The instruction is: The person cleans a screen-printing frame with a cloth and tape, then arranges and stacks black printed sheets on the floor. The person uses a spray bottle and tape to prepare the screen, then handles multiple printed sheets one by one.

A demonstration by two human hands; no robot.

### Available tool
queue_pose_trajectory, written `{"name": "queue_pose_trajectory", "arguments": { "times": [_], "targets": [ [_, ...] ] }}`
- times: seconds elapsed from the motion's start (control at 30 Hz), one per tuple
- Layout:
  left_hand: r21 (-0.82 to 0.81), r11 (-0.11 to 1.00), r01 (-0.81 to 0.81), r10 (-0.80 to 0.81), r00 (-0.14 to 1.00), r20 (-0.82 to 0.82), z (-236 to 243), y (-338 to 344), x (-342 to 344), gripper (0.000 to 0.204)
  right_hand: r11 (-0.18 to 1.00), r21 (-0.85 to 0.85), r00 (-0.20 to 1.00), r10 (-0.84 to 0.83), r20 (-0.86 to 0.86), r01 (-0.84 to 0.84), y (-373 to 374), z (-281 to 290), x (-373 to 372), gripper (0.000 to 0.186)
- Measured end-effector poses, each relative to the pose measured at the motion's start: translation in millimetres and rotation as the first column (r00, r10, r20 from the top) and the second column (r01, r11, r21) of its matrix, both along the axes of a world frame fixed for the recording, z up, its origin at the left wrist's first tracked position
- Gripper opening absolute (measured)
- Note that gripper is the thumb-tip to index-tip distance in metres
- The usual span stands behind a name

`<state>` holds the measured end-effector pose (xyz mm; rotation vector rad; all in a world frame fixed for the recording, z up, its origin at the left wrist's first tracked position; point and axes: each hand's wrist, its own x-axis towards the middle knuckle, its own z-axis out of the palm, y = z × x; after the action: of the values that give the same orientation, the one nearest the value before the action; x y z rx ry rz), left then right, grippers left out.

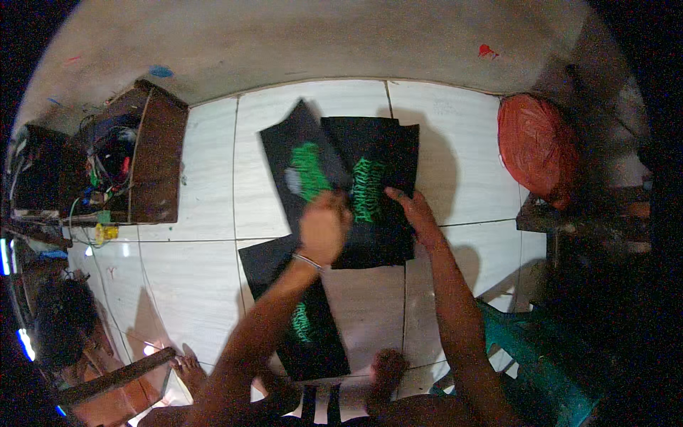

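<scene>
Flat black sheets with green printed lettering are in front of me; whether they are cloth or paper I cannot tell. My left hand point(326, 226), with a band at the wrist, is closed at the lower right edge of a tilted black sheet point(282, 149), its fingertips partly hidden. Beside it, my right hand point(416, 217) grips the right edge of an upright black sheet point(373, 245), thumb on top and fingers mostly hidden. More than one layer shows along that sheet's top and right edges. Another black sheet point(313, 349) lies on the floor below my left forearm.
White floor tiles point(199, 178) spread around the sheets. At the left stands a brown wooden box point(158, 160) with tangled wires. A red plastic bag point(533, 146) sits at the right, above dark wooden furniture. A green plastic chair point(541, 363) is at the lower right.
</scene>
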<state>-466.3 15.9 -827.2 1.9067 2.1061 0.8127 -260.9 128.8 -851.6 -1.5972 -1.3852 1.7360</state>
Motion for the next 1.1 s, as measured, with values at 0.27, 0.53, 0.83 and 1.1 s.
{"name": "queue_pose_trajectory", "arguments": {
  "times": [0.27,0.53,0.83,1.1],
  "targets": [
    [-0.170,0.983,0.067,0.008,0.913,0.408,27.5,-25.2,36.6,0.035,0.986,-0.151,0.996,0.057,-0.067,-0.066,10.0,9.2,-1.6,0.042],
    [-0.611,0.786,0.089,0.567,0.290,0.771,73.4,-65.2,-82.3,0.066,0.973,-0.148,0.971,0.147,-0.188,-0.176,-26.4,72.5,-21.1,0.051],
    [-0.825,0.546,-0.146,0.837,0.145,0.528,58.8,-335.8,-23.0,0.039,0.795,-0.459,0.918,0.326,-0.227,-0.396,-286.3,25.4,-18.9,0.074],
    [-0.665,0.540,-0.516,0.807,0.541,0.236,15.6,-347.3,-3.7,0.037,0.828,0.039,0.815,0.541,0.208,-0.559,-317.4,-7.0,0.2,0.050]
  ]
}}
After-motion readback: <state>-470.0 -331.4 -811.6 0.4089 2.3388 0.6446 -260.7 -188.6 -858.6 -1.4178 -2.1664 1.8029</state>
